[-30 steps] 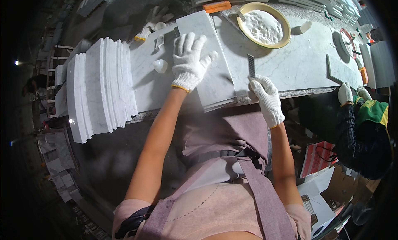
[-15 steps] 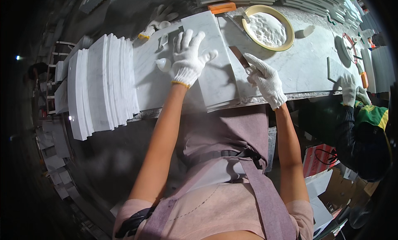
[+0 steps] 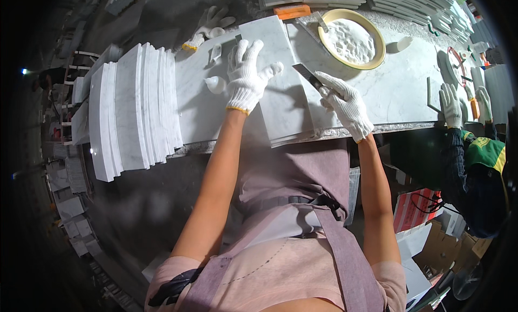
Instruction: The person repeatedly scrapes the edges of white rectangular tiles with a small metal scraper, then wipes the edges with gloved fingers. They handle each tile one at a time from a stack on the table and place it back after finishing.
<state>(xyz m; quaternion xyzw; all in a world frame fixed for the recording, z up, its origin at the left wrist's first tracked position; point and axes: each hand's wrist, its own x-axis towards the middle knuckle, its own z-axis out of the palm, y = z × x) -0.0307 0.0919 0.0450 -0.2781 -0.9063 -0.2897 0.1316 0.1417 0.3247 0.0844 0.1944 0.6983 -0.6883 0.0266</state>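
Note:
My left hand [image 3: 247, 77], in a white knit glove, lies spread and flat on a grey-veined white marble slab [image 3: 283, 112]. This slab rests on others, its near end at the table edge. To the right, my gloved right hand [image 3: 345, 106] grips a flat-bladed scraper [image 3: 306, 73]. Its dark blade points up and left over the slab's right edge; the handle is mostly hidden in my fingers. Beside my left hand are a small white squeeze bottle [image 3: 215, 84] and a small pale piece [image 3: 216, 53] on the marble.
A yellow-rimmed bowl [image 3: 381, 45] of white powder sits beyond my right hand. Upright slabs [image 3: 129, 107] stand at the left. An orange block [image 3: 292, 11] and a loose glove [image 3: 208, 27] lie at the back. At far right are a co-worker's gloved hands [image 3: 451, 106].
The scraper's blade has turned and shifted slightly left, with my right hand nearly in place. My left hand stays on the slab. The co-worker's hands have moved apart.

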